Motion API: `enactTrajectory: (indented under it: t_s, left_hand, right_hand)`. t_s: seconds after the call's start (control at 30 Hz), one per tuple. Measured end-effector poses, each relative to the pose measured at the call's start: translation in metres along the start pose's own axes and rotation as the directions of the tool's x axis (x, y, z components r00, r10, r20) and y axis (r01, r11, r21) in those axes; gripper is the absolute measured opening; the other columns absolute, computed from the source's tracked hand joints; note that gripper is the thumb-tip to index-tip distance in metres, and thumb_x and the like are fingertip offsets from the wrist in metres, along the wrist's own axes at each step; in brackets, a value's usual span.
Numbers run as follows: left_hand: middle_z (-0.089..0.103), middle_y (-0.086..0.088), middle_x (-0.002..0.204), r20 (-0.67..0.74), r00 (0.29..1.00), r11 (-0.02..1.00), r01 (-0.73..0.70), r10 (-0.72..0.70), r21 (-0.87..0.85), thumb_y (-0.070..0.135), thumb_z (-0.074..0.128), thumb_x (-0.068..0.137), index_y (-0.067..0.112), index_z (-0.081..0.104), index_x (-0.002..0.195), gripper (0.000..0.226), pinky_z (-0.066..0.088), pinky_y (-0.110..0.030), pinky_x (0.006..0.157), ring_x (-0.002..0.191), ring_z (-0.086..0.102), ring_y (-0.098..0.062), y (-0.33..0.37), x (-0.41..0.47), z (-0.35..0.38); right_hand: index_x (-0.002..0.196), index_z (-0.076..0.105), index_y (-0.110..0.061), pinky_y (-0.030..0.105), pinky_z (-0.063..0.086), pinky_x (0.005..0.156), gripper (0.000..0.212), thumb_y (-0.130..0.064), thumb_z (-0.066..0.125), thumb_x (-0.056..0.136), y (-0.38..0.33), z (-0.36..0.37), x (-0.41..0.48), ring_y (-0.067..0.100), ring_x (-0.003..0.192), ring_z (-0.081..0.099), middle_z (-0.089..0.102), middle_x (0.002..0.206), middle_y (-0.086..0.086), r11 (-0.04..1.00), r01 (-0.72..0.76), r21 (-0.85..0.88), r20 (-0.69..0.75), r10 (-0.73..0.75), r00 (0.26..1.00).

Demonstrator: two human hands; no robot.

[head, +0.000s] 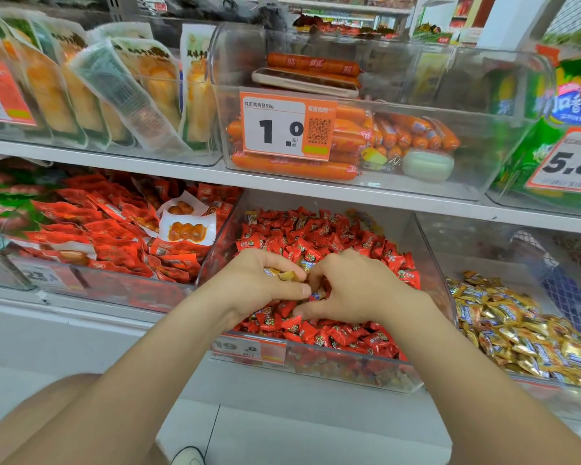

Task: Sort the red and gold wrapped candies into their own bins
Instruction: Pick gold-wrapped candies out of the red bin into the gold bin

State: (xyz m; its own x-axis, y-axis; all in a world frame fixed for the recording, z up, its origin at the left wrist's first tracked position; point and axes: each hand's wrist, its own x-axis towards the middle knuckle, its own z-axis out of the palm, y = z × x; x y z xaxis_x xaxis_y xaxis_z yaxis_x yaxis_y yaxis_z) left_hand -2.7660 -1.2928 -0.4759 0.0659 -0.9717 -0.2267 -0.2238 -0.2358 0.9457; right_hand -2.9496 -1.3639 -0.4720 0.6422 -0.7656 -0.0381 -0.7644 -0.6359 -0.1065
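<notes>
Several gold candies sit curled inside my left hand; my right hand pinches one more beside those fingers, above the red candies. Light, crinkly, slippery: I'd pinch the plump middle.

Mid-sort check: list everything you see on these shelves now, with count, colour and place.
Red candies: many, red, lower centre bin.
Gold candies: many, gold, lower right bin.
Stray gold candies: few, gold, held above the red candies.
Snack packets: many, red, lower left bin.
Sausages: many, orange, upper centre bin.
Price tags: several, orange and white, bin fronts.
Pouches: several, yellow, upper left.
Bags: count unclear, green, upper right.
Left hand: one, holds the stray gold candies.
Right hand: one, pinches one of them.
</notes>
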Motion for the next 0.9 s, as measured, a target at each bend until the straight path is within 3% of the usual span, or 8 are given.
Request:
enactTrajectory:
  t_s: [0.17, 0.3, 0.37, 0.47, 0.6, 0.67, 0.73, 0.9]
  left_hand:
    - [0.06, -0.001, 0.07, -0.083, 0.997, 0.993, 0.015, -0.005, 0.113, -0.005, 0.084, 0.07, 0.022, 0.064, 0.065, 0.034, 0.048, -0.031, 0.068, 0.069, 0.055, -0.018, -0.005, 0.006, 0.0]
    - [0.055, -0.009, 0.071, -0.11, 0.993, 0.994, 0.052, -0.042, 0.097, -0.009, 0.071, 0.076, 0.021, 0.053, 0.063, 0.037, 0.045, -0.034, 0.07, 0.068, 0.05, -0.022, -0.005, 0.01, 0.001]
    - [0.058, -0.012, 0.073, -0.11, 0.992, 0.992, 0.077, -0.066, 0.102, -0.011, 0.067, 0.078, 0.018, 0.055, 0.064, 0.034, 0.048, -0.033, 0.066, 0.069, 0.055, -0.024, -0.005, 0.011, 0.0]
    - [0.066, -0.016, 0.085, -0.045, 0.994, 0.986, 0.102, -0.097, 0.132, -0.013, 0.063, 0.082, 0.012, 0.064, 0.076, 0.026, 0.05, -0.033, 0.063, 0.076, 0.06, -0.026, -0.005, 0.011, -0.001]
    - [0.069, -0.01, 0.085, 0.024, 0.999, 0.962, 0.033, -0.041, 0.272, 0.004, 0.065, 0.093, 0.021, 0.076, 0.091, 0.021, 0.049, -0.031, 0.062, 0.071, 0.055, -0.021, -0.003, 0.009, 0.003]
    - [0.072, -0.003, 0.09, 0.035, 0.999, 0.945, -0.011, -0.001, 0.327, 0.013, 0.069, 0.095, 0.024, 0.077, 0.091, 0.014, 0.049, -0.028, 0.062, 0.071, 0.058, -0.017, -0.001, 0.009, 0.007]
    - [0.075, 0.0, 0.096, 0.041, 0.999, 0.918, -0.042, 0.029, 0.394, 0.025, 0.077, 0.092, 0.022, 0.075, 0.088, 0.005, 0.054, -0.031, 0.065, 0.074, 0.063, -0.015, 0.0, 0.01, 0.009]
    - [0.073, -0.004, 0.081, -0.055, 0.983, 0.804, -0.109, 0.174, 0.584, 0.052, 0.086, 0.079, 0.016, 0.063, 0.077, 0.042, 0.049, -0.03, 0.06, 0.06, 0.06, -0.013, 0.0, 0.015, 0.015]
  right_hand:
    - [0.094, 0.066, -0.028, 0.035, 0.051, 0.069, 0.054, -0.073, 0.071, 0.065, -0.011, 0.006, 0.007, 0.024, 0.087, 0.064, 0.064, 0.087, -0.006, 0.99, -0.072, -0.119, -0.008, 0.071, 0.997]
    - [0.103, 0.068, -0.028, 0.036, 0.046, 0.072, 0.051, -0.073, 0.069, 0.079, -0.009, 0.007, 0.013, 0.026, 0.097, 0.063, 0.064, 0.1, -0.002, 0.988, -0.08, -0.131, 0.047, 0.087, 0.995]
    - [0.102, 0.069, -0.029, 0.036, 0.046, 0.071, 0.038, -0.063, 0.069, 0.086, -0.005, 0.008, 0.013, 0.027, 0.101, 0.063, 0.066, 0.104, 0.0, 0.994, -0.084, -0.076, 0.027, 0.086, 0.996]
    - [0.097, 0.072, -0.029, 0.035, 0.046, 0.069, 0.016, -0.041, 0.062, 0.094, 0.004, 0.01, 0.007, 0.024, 0.096, 0.062, 0.064, 0.09, -0.005, 0.999, -0.052, -0.015, -0.033, 0.051, 0.998]
    - [0.089, 0.075, -0.031, 0.027, 0.051, 0.074, 0.016, -0.033, 0.062, 0.097, 0.023, -0.003, -0.011, 0.002, 0.072, 0.062, 0.068, 0.072, -0.015, 0.96, -0.027, 0.279, -0.102, 0.058, 0.993]
    - [0.097, 0.076, -0.03, 0.015, 0.042, 0.057, 0.013, -0.024, 0.064, 0.097, 0.029, -0.012, -0.021, 0.002, 0.049, 0.054, 0.071, 0.066, -0.006, 0.899, -0.044, 0.436, -0.128, 0.11, 0.986]
    - [0.095, 0.077, -0.029, 0.017, 0.04, 0.046, 0.018, -0.015, 0.065, 0.095, 0.031, -0.016, -0.03, 0.006, 0.042, 0.046, 0.071, 0.064, 0.004, 0.848, -0.055, 0.526, -0.159, 0.161, 0.974]
    - [0.092, 0.08, -0.031, 0.023, 0.035, 0.043, 0.035, -0.009, 0.054, 0.098, 0.029, -0.013, -0.036, 0.018, 0.043, 0.037, 0.05, 0.048, 0.002, 0.791, -0.104, 0.603, -0.097, 0.202, 0.975]
